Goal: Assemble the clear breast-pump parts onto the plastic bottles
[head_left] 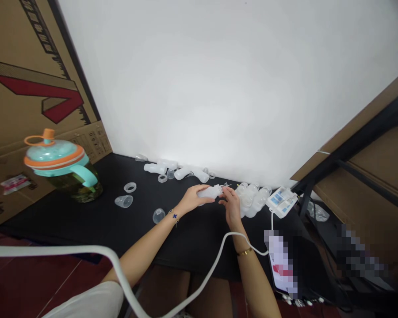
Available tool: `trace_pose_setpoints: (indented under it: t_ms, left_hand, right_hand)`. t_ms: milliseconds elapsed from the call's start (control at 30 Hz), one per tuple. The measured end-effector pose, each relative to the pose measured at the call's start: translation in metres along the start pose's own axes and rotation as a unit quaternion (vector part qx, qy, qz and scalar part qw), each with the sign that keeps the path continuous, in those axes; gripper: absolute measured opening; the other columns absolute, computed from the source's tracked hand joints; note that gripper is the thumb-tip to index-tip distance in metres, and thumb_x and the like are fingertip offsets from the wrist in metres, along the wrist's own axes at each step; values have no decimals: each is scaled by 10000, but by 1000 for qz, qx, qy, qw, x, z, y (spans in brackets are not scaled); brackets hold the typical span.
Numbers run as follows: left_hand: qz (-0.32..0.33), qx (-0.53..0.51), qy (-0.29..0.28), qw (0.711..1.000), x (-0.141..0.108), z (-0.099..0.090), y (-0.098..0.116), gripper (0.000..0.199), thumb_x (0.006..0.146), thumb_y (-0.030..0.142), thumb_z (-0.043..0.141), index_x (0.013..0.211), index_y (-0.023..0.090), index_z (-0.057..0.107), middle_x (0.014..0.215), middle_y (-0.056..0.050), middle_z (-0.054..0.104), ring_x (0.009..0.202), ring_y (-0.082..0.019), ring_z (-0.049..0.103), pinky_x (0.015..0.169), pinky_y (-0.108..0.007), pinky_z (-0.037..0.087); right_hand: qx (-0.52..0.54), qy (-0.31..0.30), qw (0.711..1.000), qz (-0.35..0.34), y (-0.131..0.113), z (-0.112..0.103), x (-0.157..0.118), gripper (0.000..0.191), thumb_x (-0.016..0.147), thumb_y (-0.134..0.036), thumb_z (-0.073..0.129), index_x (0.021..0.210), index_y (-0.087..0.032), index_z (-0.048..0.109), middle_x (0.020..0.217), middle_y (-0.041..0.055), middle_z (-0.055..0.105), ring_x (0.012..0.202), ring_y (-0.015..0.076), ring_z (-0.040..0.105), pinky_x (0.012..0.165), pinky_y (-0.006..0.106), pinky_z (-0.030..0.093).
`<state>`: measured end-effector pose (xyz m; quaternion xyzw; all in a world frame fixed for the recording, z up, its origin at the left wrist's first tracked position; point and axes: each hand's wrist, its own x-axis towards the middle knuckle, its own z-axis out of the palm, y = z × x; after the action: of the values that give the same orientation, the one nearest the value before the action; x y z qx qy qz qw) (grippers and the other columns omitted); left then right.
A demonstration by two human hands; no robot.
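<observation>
Two bunches of frosted plastic bottles lay well apart on our surface, while our left hand wrapped around another bottle and our right hand pinched its neck.

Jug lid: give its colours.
The jug lid is turquoise with an orange rim and knob, best seen in the head view.

Frosted plastic bottle, nearly horizontal, narrower end pointing right, lifted off tabletop.
</observation>
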<state>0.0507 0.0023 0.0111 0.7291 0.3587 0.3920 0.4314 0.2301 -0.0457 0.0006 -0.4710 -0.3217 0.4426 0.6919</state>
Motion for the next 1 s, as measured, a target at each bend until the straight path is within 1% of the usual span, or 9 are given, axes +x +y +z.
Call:
trace_pose_setpoints:
  t_ms: [100,200,300,433,567,667,733,867,1000]
  left_hand:
    - [2,-1,5,1000,0,0,-1,520,712,424,853,1162,189,743,1176,-68,751,1076,-271,690,961,-348,513]
    - [0,-5,0,1000,0,0,0,519,723,438,842,1169,191,741,1175,-64,751,1069,-267,691,957,-341,513]
    - [-5,-9,-10,1000,-1,-1,1,520,731,456,830,1169,191,739,1160,-60,752,1058,-264,693,930,-328,522]
    - [-10,-9,-14,1000,-1,0,2,547,717,474,835,1170,184,736,1166,-66,749,1067,-270,690,926,-326,526]
    - [-9,-4,-7,1000,-1,1,1,553,701,460,852,1164,179,740,1180,-74,748,1090,-275,685,931,-321,528]
    - [-7,-4,-5,1000,-1,1,0,548,699,457,856,1161,183,744,1186,-71,747,1096,-275,683,930,-318,526]
    - [-6,-6,-5,1000,-1,1,0,550,700,463,854,1161,184,744,1181,-67,748,1091,-273,683,934,-320,523]
    - [-5,-14,-9,1000,-1,0,2,542,720,474,837,1168,185,739,1170,-65,749,1072,-268,688,935,-326,516]
    - [-5,-11,-5,1000,-1,-1,2,545,718,467,840,1170,179,737,1160,-66,749,1057,-263,690,922,-322,512]
  right_hand:
    - [14,1,1000,5,-1,0,0,311,736,-448,820,954,-237,753,996,21,683,760,138,615,526,213,510]
    - [21,-19,1000,10,-2,0,-1,326,784,-444,766,1043,-246,768,1123,38,696,827,155,630,571,232,533]
    - [11,-31,999,7,-3,0,-2,314,783,-411,750,1044,-240,782,1128,49,715,894,181,638,602,243,534]
    - [4,-17,1000,1,-2,0,-2,275,754,-382,771,988,-238,791,1150,51,715,933,200,642,611,255,533]
    - [4,6,1000,1,0,0,-1,234,734,-382,809,911,-232,777,1013,39,702,882,189,636,589,243,528]
    - [5,7,1000,1,0,0,-1,225,731,-392,821,879,-233,762,940,22,681,846,175,626,576,235,522]
    - [6,3,1000,-1,0,1,-1,235,741,-402,811,902,-238,762,960,19,686,856,173,627,582,234,524]
    - [11,-12,1000,-1,-2,2,-3,298,770,-404,763,1024,-248,770,1095,34,707,914,184,638,627,255,546]
    - [9,-11,1000,0,-2,1,-2,293,747,-370,771,1008,-239,781,1186,45,703,960,197,642,644,264,552]
